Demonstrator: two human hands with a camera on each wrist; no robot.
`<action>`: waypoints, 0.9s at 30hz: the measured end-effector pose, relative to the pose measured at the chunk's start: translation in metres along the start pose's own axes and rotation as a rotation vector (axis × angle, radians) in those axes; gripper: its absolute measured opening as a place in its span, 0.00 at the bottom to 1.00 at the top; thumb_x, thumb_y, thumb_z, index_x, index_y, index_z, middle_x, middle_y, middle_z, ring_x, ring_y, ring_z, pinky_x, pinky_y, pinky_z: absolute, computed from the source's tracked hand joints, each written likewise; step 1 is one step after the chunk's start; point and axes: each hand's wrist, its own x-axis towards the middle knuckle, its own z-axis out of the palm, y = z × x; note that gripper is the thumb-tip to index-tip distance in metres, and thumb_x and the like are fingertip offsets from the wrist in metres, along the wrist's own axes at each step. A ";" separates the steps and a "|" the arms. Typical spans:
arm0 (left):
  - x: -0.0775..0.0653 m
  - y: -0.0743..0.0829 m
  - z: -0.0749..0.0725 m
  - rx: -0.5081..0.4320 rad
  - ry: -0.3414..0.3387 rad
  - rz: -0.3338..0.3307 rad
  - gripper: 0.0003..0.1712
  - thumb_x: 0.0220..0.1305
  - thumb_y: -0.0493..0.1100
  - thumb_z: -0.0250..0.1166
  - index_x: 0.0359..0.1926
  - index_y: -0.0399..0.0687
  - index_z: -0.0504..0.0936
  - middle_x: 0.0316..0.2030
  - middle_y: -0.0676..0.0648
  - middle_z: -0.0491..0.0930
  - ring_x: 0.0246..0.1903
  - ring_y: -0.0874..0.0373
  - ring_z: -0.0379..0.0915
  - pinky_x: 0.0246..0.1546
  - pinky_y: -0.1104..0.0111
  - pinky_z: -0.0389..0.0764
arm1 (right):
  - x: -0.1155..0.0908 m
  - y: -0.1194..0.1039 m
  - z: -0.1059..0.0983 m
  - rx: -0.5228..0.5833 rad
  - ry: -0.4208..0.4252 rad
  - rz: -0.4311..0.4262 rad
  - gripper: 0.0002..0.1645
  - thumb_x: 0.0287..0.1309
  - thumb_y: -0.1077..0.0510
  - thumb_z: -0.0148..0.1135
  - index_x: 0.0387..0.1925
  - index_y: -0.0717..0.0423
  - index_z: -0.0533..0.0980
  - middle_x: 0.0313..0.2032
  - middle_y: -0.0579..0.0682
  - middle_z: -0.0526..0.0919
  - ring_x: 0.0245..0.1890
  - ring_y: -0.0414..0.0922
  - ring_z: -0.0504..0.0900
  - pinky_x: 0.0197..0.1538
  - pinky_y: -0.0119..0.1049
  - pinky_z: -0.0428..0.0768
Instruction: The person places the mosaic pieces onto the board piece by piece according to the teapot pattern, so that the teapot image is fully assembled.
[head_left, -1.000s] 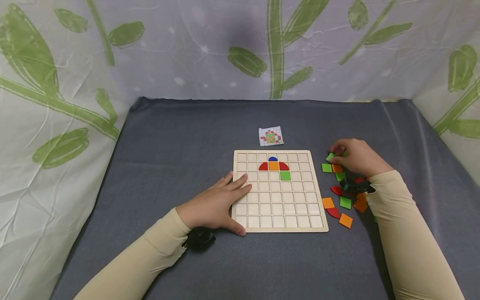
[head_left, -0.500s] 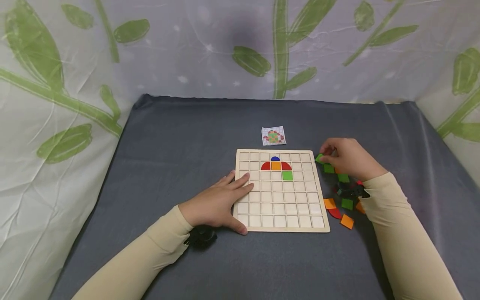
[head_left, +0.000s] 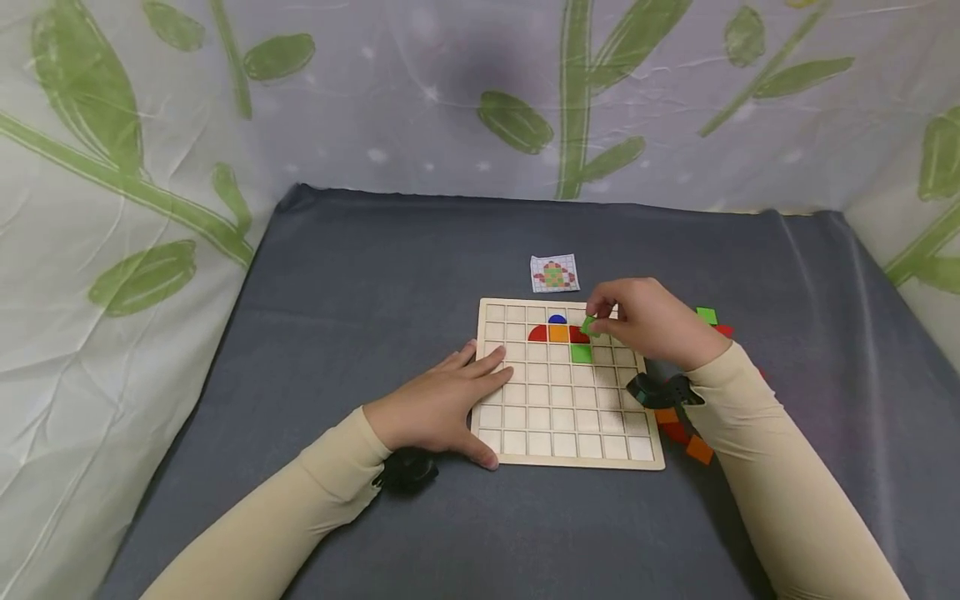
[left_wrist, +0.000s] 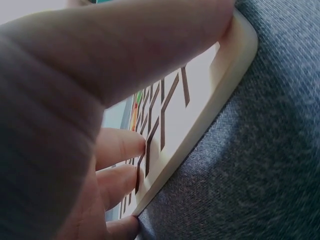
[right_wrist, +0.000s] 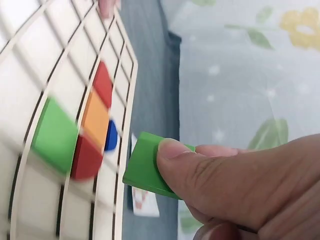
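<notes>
A pale wooden grid board lies on the dark cloth. My left hand rests with spread fingers over its left edge, the thumb at the near left corner. Between thumb and fingertips my right hand pinches a green square tile above the board's upper right part. Set in the grid are a blue half-round, an orange square, a red quarter-round on one side, another red piece on the other, and a green square beside that.
A small printed picture card lies beyond the board. Loose orange tiles, a green tile and red pieces lie right of the board, partly hidden under my right forearm. A patterned curtain stands behind the table.
My right hand has carried the green square tile leftward from the loose pieces to over the board. My left hand stays on the board's edge. The head view has shifted slightly.
</notes>
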 end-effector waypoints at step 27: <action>-0.002 0.002 -0.002 0.001 0.002 -0.008 0.67 0.48 0.69 0.81 0.83 0.54 0.59 0.84 0.50 0.44 0.83 0.39 0.32 0.80 0.49 0.50 | 0.023 -0.006 0.040 0.082 -0.127 -0.097 0.05 0.63 0.66 0.73 0.37 0.54 0.85 0.34 0.44 0.86 0.36 0.41 0.82 0.44 0.42 0.83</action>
